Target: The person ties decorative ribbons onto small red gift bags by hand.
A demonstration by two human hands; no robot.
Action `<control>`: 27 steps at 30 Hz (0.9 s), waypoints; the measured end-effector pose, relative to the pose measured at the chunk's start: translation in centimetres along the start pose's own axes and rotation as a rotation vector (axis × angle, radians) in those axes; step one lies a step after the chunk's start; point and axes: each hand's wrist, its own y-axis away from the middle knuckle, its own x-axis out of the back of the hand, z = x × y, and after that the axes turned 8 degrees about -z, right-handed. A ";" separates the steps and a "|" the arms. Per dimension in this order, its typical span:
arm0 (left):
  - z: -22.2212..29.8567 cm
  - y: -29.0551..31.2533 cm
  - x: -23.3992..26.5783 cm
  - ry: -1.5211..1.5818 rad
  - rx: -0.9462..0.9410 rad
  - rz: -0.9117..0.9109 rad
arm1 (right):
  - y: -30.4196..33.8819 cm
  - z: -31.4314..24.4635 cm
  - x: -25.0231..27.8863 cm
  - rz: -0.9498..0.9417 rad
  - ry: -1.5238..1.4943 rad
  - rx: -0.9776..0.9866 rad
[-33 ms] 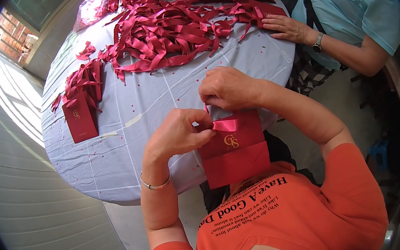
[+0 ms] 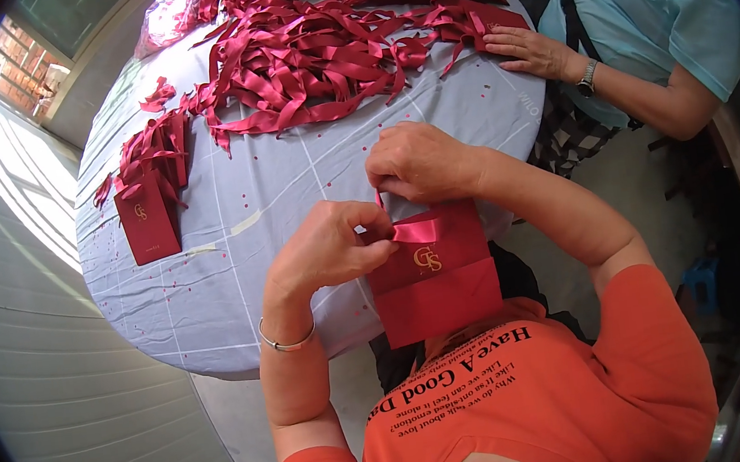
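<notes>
A small dark red paper gift bag with a gold emblem lies against my front at the near table edge. At its top is a shiny red ribbon. My left hand is closed, pinching the ribbon between thumb and fingers just above the bag. Beyond it and to the right, my right hand is closed on another stretch of the ribbon, which runs up taut to its fingertips. My fingers hide where the ribbon passes into the bag, so I cannot tell whether it is knotted.
A big heap of red ribbons covers the far side of the round table. Finished-looking red bags with ribbons lie at the left. A co-worker's hand rests at the far right edge. Small red specks dot the cloth.
My right hand has shifted very slightly up and left with its stretch of ribbon. My left hand and the bag look almost unmoved.
</notes>
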 end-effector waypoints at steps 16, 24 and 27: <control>-0.5 0.0 0.0 0.100 0.101 -0.017 | 1.2 0.1 0.6 0.382 -0.151 -0.161; 0.1 -0.4 -0.1 0.137 0.240 -0.017 | 3.5 -4.4 2.0 -0.001 -0.312 -0.171; 0.0 -0.4 -0.3 0.122 0.217 -0.017 | 3.7 -5.8 1.1 -0.012 -0.127 -0.195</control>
